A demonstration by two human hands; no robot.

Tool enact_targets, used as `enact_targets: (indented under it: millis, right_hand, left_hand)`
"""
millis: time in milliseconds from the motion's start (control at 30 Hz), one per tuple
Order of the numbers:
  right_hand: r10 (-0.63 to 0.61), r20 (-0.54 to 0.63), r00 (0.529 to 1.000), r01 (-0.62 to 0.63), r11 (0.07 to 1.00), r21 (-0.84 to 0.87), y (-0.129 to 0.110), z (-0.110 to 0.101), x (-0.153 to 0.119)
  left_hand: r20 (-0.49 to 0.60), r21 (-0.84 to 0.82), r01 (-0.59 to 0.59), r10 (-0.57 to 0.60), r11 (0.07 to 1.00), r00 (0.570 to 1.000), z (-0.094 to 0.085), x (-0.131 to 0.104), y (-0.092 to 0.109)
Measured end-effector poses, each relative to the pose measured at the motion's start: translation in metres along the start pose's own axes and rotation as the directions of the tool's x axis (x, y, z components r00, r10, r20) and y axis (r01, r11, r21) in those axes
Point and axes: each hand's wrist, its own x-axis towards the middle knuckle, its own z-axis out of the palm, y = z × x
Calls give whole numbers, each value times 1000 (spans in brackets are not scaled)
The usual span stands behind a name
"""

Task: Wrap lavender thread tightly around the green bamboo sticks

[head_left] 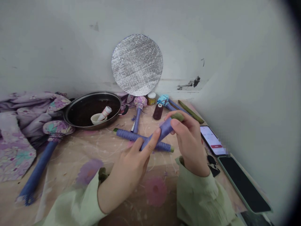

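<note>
Both hands are around a green stalk wrapped in purple-blue thread (166, 129), held slantwise above the table. My left hand (131, 166) grips its lower part, index finger stretched along the wrapping. A bare green end shows beside the left wrist and seems to belong to the same stalk. At the upper end, the fingers of my right hand (188, 138) close on the wrapping near the bare green tip. Behind and below lies a second thread-wound stick (128, 135) with green ends, partly covered by the left hand and the held stalk.
A dark pan (70, 121) holds a small white bowl (94, 118). Cloth-headed, thread-wrapped sticks (39, 169) lie about, near floral fabric (14, 147). A maroon thread cone (158, 112) stands behind. Two phones (244, 183) lie right, beside a wall. A silver disc (137, 64) leans behind.
</note>
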Motion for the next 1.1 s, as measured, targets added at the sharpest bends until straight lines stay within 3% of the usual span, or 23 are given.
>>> enact_targets:
  millis: [100, 333, 500, 1100]
  right_hand:
    - [-7, -24, 1000, 6, 999, -47, 0, 1, 0]
    - [69, 32, 997, -71, 995, 63, 3, -2, -2]
    - [63, -18, 998, -60, 988, 144, 8, 0, -2]
    - [128, -25, 991, -125, 986, 109, 8, -2, -1]
  left_hand:
    - [-45, 173, -17, 25, 985, 999, -3, 1, 4]
    - [-10, 152, -68, 71, 986, 997, -12, 2, 8]
    - [-31, 110, -64, 67, 992, 997, -10, 0, 8]
    - [-127, 171, -75, 97, 982, 987, -2, -5, 7]
